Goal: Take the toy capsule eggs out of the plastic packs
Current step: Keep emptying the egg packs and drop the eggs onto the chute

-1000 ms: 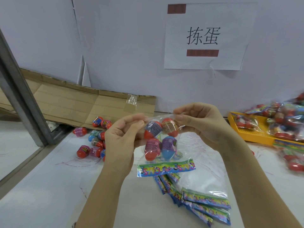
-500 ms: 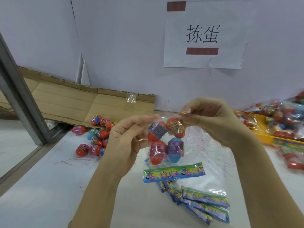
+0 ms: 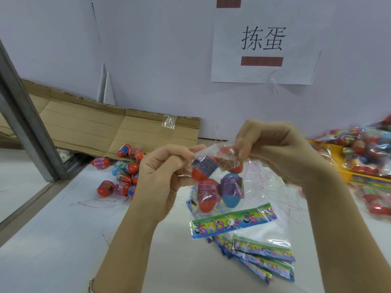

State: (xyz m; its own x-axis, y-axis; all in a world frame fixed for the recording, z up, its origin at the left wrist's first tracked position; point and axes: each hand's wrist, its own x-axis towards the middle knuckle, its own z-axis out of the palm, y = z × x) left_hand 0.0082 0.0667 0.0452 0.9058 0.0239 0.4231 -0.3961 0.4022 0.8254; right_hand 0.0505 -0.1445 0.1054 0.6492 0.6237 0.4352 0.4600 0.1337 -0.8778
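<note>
I hold a clear plastic pack [image 3: 228,210] upside down above the table, its coloured header strip hanging at the bottom. Several capsule eggs [image 3: 220,180] sit inside it, red, pink and blue with printed bands. My left hand [image 3: 160,176] pinches the pack's upper left edge. My right hand [image 3: 273,151] pinches the upper right edge, and the film between them is stretched apart. Loose capsule eggs [image 3: 121,176] lie in a heap on the table to the left.
Emptied flat packs [image 3: 260,256] lie stacked on the white table below the held one. A yellow tray [image 3: 330,149] with full packs [image 3: 368,153] stands at the right. Flattened cardboard [image 3: 95,127] leans against the wall, beside a metal post [image 3: 27,123] at left.
My hands have drawn a little apart at the top of the pack, stretching the film, and the pack has swung slightly right and lower in view.
</note>
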